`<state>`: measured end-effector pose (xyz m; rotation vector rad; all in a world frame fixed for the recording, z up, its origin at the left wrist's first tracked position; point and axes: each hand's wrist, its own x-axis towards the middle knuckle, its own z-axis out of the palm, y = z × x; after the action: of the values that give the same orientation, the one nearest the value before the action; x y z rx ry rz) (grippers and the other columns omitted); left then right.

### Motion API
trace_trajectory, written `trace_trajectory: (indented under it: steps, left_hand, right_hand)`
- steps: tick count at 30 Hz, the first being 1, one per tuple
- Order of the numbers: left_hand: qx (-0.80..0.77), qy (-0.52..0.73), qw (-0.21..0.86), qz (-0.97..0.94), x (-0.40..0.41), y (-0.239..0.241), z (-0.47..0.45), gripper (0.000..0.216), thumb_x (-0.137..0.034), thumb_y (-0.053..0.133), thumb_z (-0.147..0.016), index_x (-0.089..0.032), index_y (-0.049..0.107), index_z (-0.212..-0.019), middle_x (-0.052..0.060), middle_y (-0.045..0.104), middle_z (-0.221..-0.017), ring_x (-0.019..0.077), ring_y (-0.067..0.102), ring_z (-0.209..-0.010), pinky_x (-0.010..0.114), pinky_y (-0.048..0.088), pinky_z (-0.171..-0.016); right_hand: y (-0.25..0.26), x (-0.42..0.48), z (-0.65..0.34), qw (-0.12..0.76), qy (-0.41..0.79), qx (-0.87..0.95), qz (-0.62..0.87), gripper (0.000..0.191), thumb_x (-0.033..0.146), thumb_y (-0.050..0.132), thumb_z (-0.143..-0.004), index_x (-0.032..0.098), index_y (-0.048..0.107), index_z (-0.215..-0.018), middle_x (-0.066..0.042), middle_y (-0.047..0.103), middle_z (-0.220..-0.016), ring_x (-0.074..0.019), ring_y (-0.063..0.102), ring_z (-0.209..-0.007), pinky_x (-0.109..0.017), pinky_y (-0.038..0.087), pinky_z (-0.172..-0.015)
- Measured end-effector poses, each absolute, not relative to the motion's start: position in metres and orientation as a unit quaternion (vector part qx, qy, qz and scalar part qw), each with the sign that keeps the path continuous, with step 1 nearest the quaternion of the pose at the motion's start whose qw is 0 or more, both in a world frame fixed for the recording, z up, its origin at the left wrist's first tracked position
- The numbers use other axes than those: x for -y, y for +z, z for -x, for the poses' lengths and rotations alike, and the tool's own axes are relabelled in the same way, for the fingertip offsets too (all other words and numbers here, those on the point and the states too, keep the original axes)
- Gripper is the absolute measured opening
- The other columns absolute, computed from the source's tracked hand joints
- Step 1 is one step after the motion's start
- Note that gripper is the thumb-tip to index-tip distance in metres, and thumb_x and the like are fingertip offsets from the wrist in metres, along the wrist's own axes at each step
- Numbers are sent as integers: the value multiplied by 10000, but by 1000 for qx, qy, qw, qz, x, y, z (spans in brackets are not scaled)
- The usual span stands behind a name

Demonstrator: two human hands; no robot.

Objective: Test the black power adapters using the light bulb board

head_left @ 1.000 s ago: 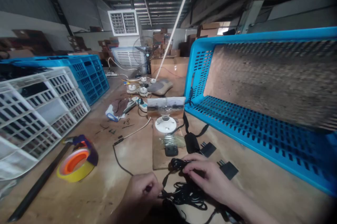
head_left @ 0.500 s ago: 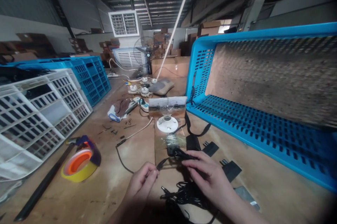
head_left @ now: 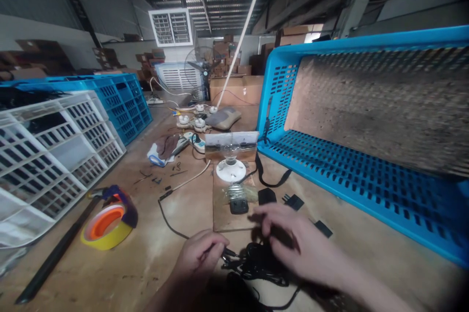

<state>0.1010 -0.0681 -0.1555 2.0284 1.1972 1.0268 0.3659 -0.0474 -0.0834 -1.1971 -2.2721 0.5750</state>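
Note:
My left hand (head_left: 201, 253) is closed in a pinch on the end of a black cable (head_left: 256, 265) that lies in a tangled bundle on the wooden table (head_left: 157, 258). My right hand (head_left: 293, 241) hovers over the bundle, blurred by motion, fingers curled downward. Just beyond the hands a wooden board (head_left: 223, 214) carries a white lamp socket with a clear bulb (head_left: 230, 167) and a small black block (head_left: 238, 206). A black adapter (head_left: 266, 196) lies beside the board.
A big blue crate (head_left: 351, 175) lies on its side at the right. A white crate (head_left: 44, 155) and another blue crate (head_left: 120, 101) stand at the left. A yellow and orange tape roll (head_left: 106, 226), a dark rod (head_left: 51, 258), small black plugs (head_left: 293, 201) and more sockets (head_left: 194, 121) lie about.
My left hand dropped back to the table with the cable end. My right hand let the raised cable down and swept over the bundle, now blurred.

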Motion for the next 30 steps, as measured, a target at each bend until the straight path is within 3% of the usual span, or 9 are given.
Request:
trace_trajectory:
  steps: [3,5,7,9,13,17,21,26,30]
  left_hand:
    - [-396,356,239,-812,71,-153,-105,264,-234,474,-978,-218,715,-872,9,679,-733,159,623,-691,238,443,-653]
    - [-381,335,225,-832,74,-151,-106,286,-226,447,-980,-219,701,-849,7,663,-709,160,604,-673,249,418,-635]
    - [-385,312,228,-838,76,-150,-106,303,-222,413,-983,-215,671,-826,8,656,-712,162,595,-681,259,407,-643]
    - [-393,291,236,-840,79,-148,-106,306,-223,387,-981,-208,618,-780,5,633,-700,164,582,-693,267,397,-653]
    - [-402,272,243,-840,80,-148,-105,263,-229,379,-976,-204,521,-756,-6,595,-711,158,556,-708,273,376,-669]
    - [-408,275,258,-832,83,-147,-103,276,-260,385,-1001,-207,549,-786,-4,612,-743,158,567,-735,278,385,-708]
    - [-367,281,290,-838,88,-147,-100,191,-375,503,-1009,-246,640,-979,-12,672,-866,157,623,-854,267,413,-830]
    - [-440,244,221,-836,87,-159,-98,238,-292,411,-1028,-221,541,-842,-29,651,-824,149,615,-828,278,401,-859]
    - [-490,180,193,-831,84,-162,-101,205,-224,448,-971,-203,497,-773,-29,628,-760,158,610,-778,284,408,-816]
  right_hand:
    - [-77,9,-368,174,147,824,519,642,165,719,-636,183,601,-1267,-157,565,-1394,-361,540,-1270,-529,472,-1040]
    - [-77,-11,-369,108,109,830,536,799,155,800,-525,118,591,-1295,-213,570,-1356,-424,531,-1257,-553,462,-1039]
    - [-78,-18,-366,86,88,831,542,678,163,800,-536,86,638,-1190,-219,625,-1227,-417,584,-1164,-533,496,-988]
    - [-79,-13,-361,147,87,825,539,583,214,766,-620,110,624,-1175,-186,636,-1183,-363,612,-1109,-492,517,-959]
    - [-84,9,-345,284,153,831,453,661,253,745,-670,195,526,-1291,-119,619,-1271,-287,607,-1165,-438,500,-1024]
    - [-97,15,-332,253,139,866,409,708,192,705,-645,159,520,-1327,-160,582,-1350,-311,554,-1261,-465,465,-1087]
    - [-109,12,-328,232,91,876,413,686,205,658,-682,112,518,-1347,-200,574,-1373,-333,554,-1275,-491,481,-1082]
    - [-115,10,-328,223,55,881,413,656,219,631,-693,97,535,-1331,-207,604,-1339,-346,588,-1238,-504,519,-1042]
    - [-113,10,-327,217,56,882,415,645,220,625,-692,111,542,-1323,-188,611,-1328,-328,593,-1232,-474,521,-1043]
